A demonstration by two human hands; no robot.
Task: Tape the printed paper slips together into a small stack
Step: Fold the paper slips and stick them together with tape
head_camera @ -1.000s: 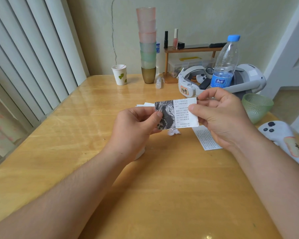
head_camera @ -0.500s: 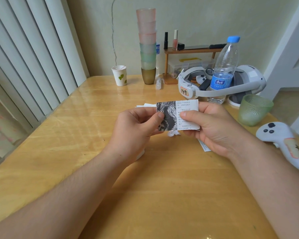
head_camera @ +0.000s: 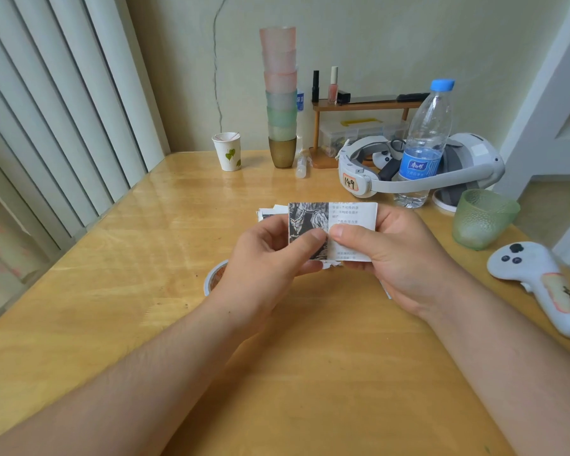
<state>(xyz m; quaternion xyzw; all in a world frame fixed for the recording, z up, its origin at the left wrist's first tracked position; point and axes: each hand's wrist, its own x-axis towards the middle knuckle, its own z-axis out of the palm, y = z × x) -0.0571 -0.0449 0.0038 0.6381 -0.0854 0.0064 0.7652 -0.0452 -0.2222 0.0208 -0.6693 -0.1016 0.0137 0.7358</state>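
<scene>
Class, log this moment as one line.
left hand: pinches printed paper slip | right hand: pinches same slip | slip: held above yellow wooden table

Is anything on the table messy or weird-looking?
Mostly tidy. The tower of stacked cups by the wall leans slightly and looks tippy. A torn scrap of paper pokes out under the printed slip that both hands pinch.
</scene>
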